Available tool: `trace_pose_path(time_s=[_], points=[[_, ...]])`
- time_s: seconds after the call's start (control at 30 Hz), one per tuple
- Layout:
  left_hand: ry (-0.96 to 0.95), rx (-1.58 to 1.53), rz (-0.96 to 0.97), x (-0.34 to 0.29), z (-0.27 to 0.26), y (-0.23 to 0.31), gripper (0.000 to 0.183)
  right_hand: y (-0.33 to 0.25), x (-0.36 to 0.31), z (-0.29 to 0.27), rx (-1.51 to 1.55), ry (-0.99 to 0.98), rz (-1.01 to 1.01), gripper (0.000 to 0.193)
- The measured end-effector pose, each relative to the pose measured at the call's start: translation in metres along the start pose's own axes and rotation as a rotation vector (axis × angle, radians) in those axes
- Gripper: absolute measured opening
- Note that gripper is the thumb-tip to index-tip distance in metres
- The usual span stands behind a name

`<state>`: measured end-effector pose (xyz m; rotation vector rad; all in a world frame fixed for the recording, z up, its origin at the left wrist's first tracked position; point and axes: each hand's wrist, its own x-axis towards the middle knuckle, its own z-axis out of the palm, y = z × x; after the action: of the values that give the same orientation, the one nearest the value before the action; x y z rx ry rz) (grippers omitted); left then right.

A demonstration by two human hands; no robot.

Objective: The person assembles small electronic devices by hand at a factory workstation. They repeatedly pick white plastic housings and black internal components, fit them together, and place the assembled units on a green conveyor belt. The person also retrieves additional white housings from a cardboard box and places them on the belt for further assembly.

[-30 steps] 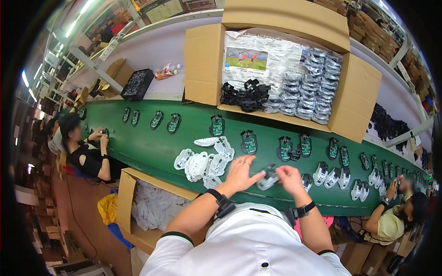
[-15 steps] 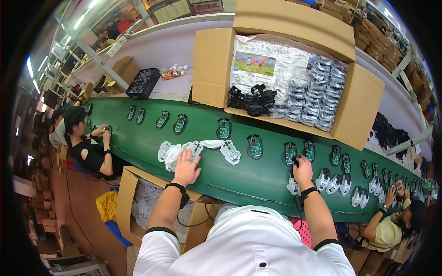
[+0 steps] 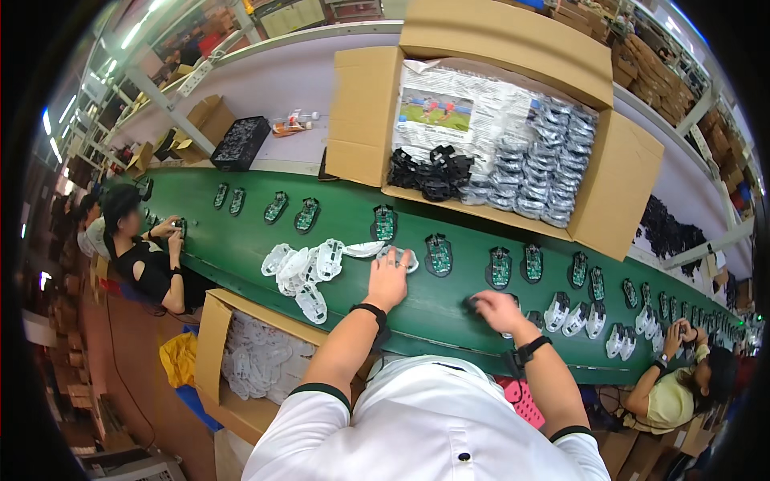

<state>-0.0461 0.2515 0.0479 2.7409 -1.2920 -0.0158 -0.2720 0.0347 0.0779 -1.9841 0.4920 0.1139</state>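
Observation:
My left hand (image 3: pixel 389 282) is on a white mouse shell (image 3: pixel 412 262) lying on the green belt, its fingers curled over the shell and hiding part of it. To its left lies a loose heap of white mouse shells (image 3: pixel 309 272). My right hand (image 3: pixel 499 311), partly blurred, is closed on a small black part (image 3: pixel 471 304) just above the belt. Under that hand a white shell is mostly covered. Black mouse bases with green circuit boards stand in a row beyond my hands, the nearest being one base (image 3: pixel 439 255) between them.
A large open carton (image 3: pixel 618 180) behind the belt (image 3: pixel 353 216) holds black parts and bagged pieces. Below the belt, another carton (image 3: pixel 210 341) contains white shells. Co-workers sit at left (image 3: pixel 136 252) and right (image 3: pixel 670 401). White shells (image 3: pixel 573 319) lie along the right side.
My left hand has moved right from the heap of shells to a single shell. My right hand has drawn back leftward from a circuit-board base, with a black part in its fingers.

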Motion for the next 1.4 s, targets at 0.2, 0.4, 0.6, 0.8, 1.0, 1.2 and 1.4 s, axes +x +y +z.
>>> trace_pose_path(time_s=[0.2,0.4,0.6,0.8,1.0,1.2,1.4], points=[[-0.196,-0.475,-0.067,0.009,-0.048,0.009,0.062,0.021,0.009,0.051,-0.400,0.252,-0.254,0.030],[0.086,-0.725,-0.072,-0.050,-0.020,-0.004,0.049,-0.009,-0.011,0.076,-0.504,0.297,-0.044,0.059],[-0.054,-0.429,-0.062,-0.088,-0.019,-0.003,0.069,0.025,-0.014,0.079,-0.497,0.306,-0.101,0.059],[-0.118,-0.367,-0.267,-0.075,-0.019,0.012,0.082,0.015,-0.021,0.067,-0.543,0.293,-0.095,0.060],[-0.228,-1.208,-0.338,-0.050,-0.061,0.040,0.064,0.002,-0.018,0.046,0.563,0.222,0.107,0.049],[-0.302,-1.567,-0.073,-0.046,-0.120,0.091,0.052,-0.092,-0.057,0.009,0.407,0.314,-0.431,0.055],[-0.297,-1.425,-0.049,-0.049,-0.135,0.105,0.054,-0.090,-0.059,0.004,-0.036,0.404,-0.636,0.060]])
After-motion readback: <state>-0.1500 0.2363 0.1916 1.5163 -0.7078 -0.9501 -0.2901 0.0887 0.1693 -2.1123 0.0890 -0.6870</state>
